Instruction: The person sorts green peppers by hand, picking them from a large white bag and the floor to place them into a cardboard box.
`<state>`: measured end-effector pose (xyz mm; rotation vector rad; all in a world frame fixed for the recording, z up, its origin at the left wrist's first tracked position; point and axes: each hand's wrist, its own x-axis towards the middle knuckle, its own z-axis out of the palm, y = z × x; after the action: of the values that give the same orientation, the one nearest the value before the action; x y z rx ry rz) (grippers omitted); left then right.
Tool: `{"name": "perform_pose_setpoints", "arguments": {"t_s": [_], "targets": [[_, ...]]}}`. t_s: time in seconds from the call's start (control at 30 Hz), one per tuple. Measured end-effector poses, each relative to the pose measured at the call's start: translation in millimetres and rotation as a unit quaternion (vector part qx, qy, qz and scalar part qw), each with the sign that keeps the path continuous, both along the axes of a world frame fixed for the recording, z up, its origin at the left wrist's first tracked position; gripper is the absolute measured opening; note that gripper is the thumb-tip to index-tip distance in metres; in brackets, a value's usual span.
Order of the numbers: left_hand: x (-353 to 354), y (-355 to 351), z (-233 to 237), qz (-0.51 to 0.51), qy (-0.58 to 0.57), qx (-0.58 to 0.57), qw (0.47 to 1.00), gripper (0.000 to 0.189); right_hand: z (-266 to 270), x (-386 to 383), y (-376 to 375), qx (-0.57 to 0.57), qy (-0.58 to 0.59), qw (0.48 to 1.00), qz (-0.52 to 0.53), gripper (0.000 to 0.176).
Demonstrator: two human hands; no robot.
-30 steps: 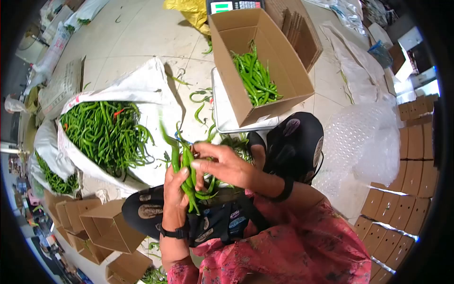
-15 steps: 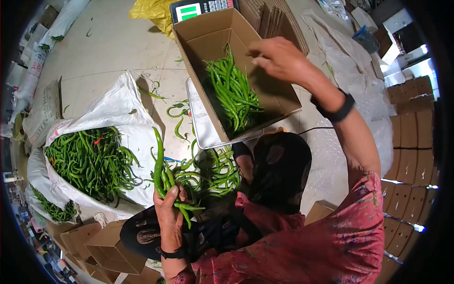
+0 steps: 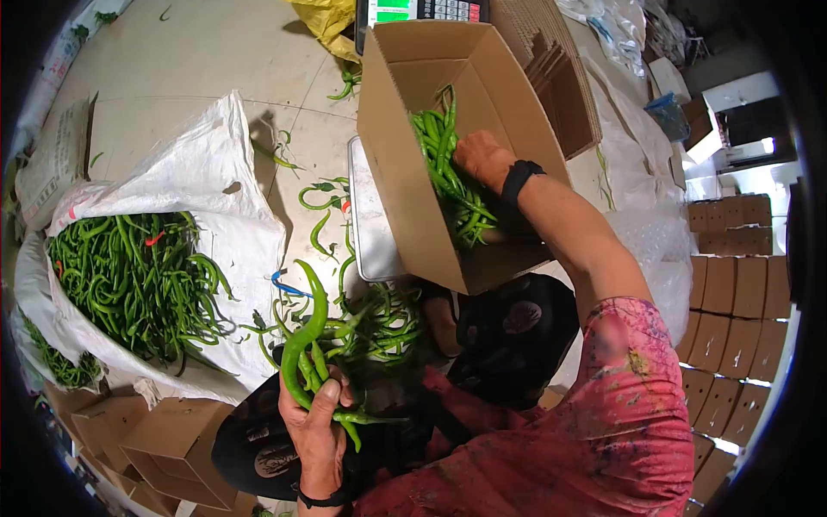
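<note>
My left hand (image 3: 314, 426) is closed around a few long green chili peppers (image 3: 301, 345), whose curved tips stick up above the fingers while thinner ends hang below. Inside the cardboard box (image 3: 392, 155), my right hand (image 3: 485, 159) is curled against the right side of a heap of green chili peppers (image 3: 439, 138). Its fingertips are hidden, so what they grip does not show. The box rests tilted on the metal tray of a scale (image 3: 375, 233).
A white woven sack (image 3: 207, 164) at left spills green peppers. Loose peppers (image 3: 392, 323) lie on the floor before my legs. Behind the box are the scale's display (image 3: 422, 10), a yellow bag (image 3: 323, 26) and flattened cardboard (image 3: 560, 86). Stacked cartons (image 3: 719, 336) stand at right.
My right hand has come down from above the box's right wall onto the peppers inside. My left hand still holds its peppers. The view has shifted, and the box looks more tilted.
</note>
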<state>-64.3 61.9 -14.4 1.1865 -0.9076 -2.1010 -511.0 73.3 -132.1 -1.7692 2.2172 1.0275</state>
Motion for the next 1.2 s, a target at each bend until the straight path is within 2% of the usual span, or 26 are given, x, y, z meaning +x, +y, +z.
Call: {"name": "perform_pose_setpoints", "arguments": {"t_s": [0.07, 0.13, 0.17, 0.27, 0.33, 0.37, 0.4, 0.43, 0.47, 0.5, 0.6, 0.63, 0.67, 0.7, 0.8, 0.9, 0.97, 1.0, 1.03, 1.07, 1.1, 1.13, 1.2], "targets": [[0.4, -1.9, 2.4, 0.019, -0.005, -0.002, 1.000, 0.050, 6.9, -1.8, 3.2, 0.029, -0.001, 0.999, 0.029, 0.019], [2.7, -3.2, 2.0, 0.024, -0.002, -0.007, 1.000, 0.049, 29.5, -9.8, 7.2, -0.054, -0.061, 0.996, -0.022, 0.019], [4.7, -2.8, 1.7, 0.029, 0.001, -0.012, 1.000, 0.048, 47.1, -9.9, 7.7, -0.054, -0.058, 0.997, -0.021, 0.019], [8.7, 0.1, 4.6, 0.038, 0.012, -0.005, 0.999, 0.044, 144.7, 6.4, 11.5, -0.078, -0.014, 0.996, -0.043, 0.015], [9.9, 1.5, 6.6, 0.038, 0.016, -0.009, 0.999, 0.042, 190.7, 10.9, 34.6, -0.186, -0.063, 0.976, -0.090, 0.014], [10.8, 1.8, 5.7, 0.038, 0.029, 0.001, 0.999, 0.041, 208.1, 16.4, 43.3, -0.190, -0.054, 0.976, -0.090, 0.014], [11.1, 2.4, 5.3, 0.039, 0.041, 0.011, 0.998, 0.039, 223.8, 22.7, 52.2, -0.254, -0.164, 0.939, -0.164, 0.017], [10.9, 4.1, 6.7, 0.039, 0.051, 0.021, 0.998, 0.038, 234.2, 30.1, 62.1, -0.313, -0.272, 0.880, -0.232, 0.020], [8.2, 4.6, 12.4, 0.036, 0.064, 0.025, 0.997, 0.036, 232.7, 38.5, 74.1, -0.364, -0.337, 0.833, -0.246, 0.020], [6.5, 4.9, 14.2, 0.035, 0.067, 0.021, 0.997, 0.036, 239.8, 54.5, 80.8, -0.361, -0.358, 0.813, -0.286, 0.017], [9.4, 7.5, 8.0, 0.018, 0.071, 0.014, 0.997, 0.037, 265.3, 124.5, 91.0, -0.372, -0.463, 0.739, -0.317, 0.014], [8.1, 8.4, 10.7, 0.016, 0.084, 0.007, 0.996, 0.040, 269.5, 141.8, 93.1, -0.362, -0.488, 0.721, -0.333, 0.014], [7.4, 9.7, 12.1, 0.019, 0.093, 0.007, 0.995, 0.043, 263.8, 151.5, 97.3, -0.345, -0.545, 0.678, -0.352, 0.013], [8.5, 11.2, 12.5, 0.026, 0.099, 0.007, 0.995, 0.045, 254.6, 158.6, 100.5, -0.330, -0.584, 0.661, -0.337, 0.013], [8.6, 9.5, 11.0, 0.027, 0.144, -0.026, 0.989, 0.054, 252.5, 201.2, 92.0, -0.276, -0.609, 0.661, -0.341, 0.014], [13.6, 6.1, 8.4, 0.039, 0.170, -0.057, 0.983, 0.059, 229.2, 233.5, 85.2, -0.204, -0.676, 0.628, -0.326, 0.012], [13.3, 5.4, 20.1, 0.051, 0.183, -0.054, 0.980, 0.055, 207.0, 249.7, 84.0, -0.211, -0.713, 0.612, -0.271, 0.010], [18.3, 4.3, 15.3, 0.050, 0.188, -0.044, 0.980, 0.053, 204.5, 257.9, 81.6, -0.217, -0.694, 0.634, -0.262, 0.012], [21.1, 3.0, 12.0, 0.048, 0.196, -0.033, 0.979, 0.051, 201.4, 264.9, 80.2, -0.213, -0.699, 0.631, -0.260, 0.012], [22.2, 2.0, 12.4, 0.041, 0.198, -0.029, 0.979, 0.043, 198.0, 270.5, 79.8, -0.221, -0.712, 0.608, -0.272, 0.012], [23.9, 0.9, 10.4, 0.042, 0.196, -0.029, 0.979, 0.043, 195.1, 273.8, 80.7, -0.230, -0.724, 0.585, -0.284, 0.012], [26.0, -1.1, 7.1, 0.045, 0.214, -0.009, 0.976, 0.040, 192.9, 275.4, 82.1, -0.230, -0.725, 0.584, -0.284, 0.012], [26.5, -1.1, 4.2, 0.060, 0.233, 0.004, 0.971, 0.030, 189.8, 276.5, 84.9, -0.234, -0.689, 0.641, -0.243, 0.013]]}}
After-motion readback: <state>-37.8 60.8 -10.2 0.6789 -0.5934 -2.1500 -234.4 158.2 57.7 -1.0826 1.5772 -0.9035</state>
